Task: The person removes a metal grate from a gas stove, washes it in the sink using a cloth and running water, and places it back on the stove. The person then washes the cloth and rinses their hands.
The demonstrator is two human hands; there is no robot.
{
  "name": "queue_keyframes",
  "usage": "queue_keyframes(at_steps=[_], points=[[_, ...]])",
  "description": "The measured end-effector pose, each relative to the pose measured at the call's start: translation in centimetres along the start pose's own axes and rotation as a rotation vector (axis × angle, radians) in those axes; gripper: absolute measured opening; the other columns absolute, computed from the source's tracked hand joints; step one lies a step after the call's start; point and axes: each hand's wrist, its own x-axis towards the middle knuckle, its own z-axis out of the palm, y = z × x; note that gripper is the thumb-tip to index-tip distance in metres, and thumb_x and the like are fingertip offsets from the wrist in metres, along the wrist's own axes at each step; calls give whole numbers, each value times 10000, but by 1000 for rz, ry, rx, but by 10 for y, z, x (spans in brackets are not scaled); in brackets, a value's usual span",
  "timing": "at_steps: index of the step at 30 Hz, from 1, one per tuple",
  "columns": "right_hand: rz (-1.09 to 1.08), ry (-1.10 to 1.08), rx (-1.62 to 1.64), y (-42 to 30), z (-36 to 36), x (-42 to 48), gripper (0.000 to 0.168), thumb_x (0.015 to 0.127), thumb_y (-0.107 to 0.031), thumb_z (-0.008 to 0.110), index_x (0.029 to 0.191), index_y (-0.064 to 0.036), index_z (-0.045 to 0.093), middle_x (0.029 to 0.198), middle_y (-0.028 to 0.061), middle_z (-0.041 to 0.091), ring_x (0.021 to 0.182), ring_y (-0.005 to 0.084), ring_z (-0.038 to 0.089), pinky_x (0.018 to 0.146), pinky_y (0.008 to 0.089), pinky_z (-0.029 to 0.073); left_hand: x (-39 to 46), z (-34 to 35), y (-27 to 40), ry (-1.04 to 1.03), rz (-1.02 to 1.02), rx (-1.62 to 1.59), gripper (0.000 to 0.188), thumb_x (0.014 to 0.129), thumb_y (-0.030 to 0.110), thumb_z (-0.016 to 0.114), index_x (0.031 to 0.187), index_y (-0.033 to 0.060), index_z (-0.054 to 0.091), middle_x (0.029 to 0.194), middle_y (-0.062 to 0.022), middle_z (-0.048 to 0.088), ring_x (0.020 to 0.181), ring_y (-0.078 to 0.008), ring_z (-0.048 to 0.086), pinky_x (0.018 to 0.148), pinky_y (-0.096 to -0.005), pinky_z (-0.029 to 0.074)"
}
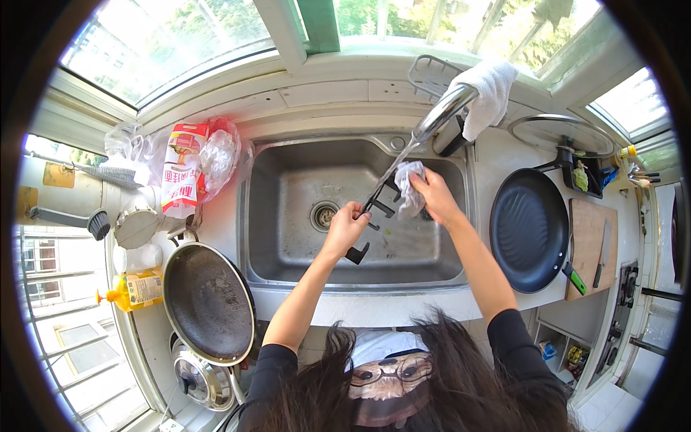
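Over the steel sink (302, 148), my left hand (345, 229) pinches a black pronged frame (357, 254) that looks like a gas hob's pan support. One bent prong hangs below the wrist, and others point towards the sink floor. My right hand (440, 197) grips a crumpled, wet greyish cloth (409, 189) against the frame's far right part. That part is largely hidden by the cloth and fingers. From the chrome tap (445, 110) a stream of water (397, 162) runs down between my hands onto the frame.
A white towel (491, 97) drapes over the tap. Right of the sink are a black frying pan (529, 229) and a cutting board (586, 216) with a knife (603, 248). To the left stand another pan (210, 302), a yellow bottle (137, 290) and plastic bags (221, 154).
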Motion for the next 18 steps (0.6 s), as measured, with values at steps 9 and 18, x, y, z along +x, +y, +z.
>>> queue_keyframes(at_steps=[9, 18], points=[[-389, 234, -674, 42, 61, -21, 366, 733, -116, 592, 1050, -14, 441, 954, 181, 540, 867, 329, 534, 734, 349, 425, 1, 15, 11, 38, -87, -308, 297, 805, 104, 453, 1079, -8, 481, 652, 7, 465, 528, -50, 386, 472, -195, 327], [-396, 346, -584, 43, 71, -19, 135, 739, -72, 568, 851, -20, 513, 722, 119, 557, 623, 253, 541, 560, 327, 421, -5, 24, 8, 85, -98, -545, 160, 866, 157, 417, 942, 29, 475, 564, 38, 380, 483, -47, 327, 435, -198, 279]])
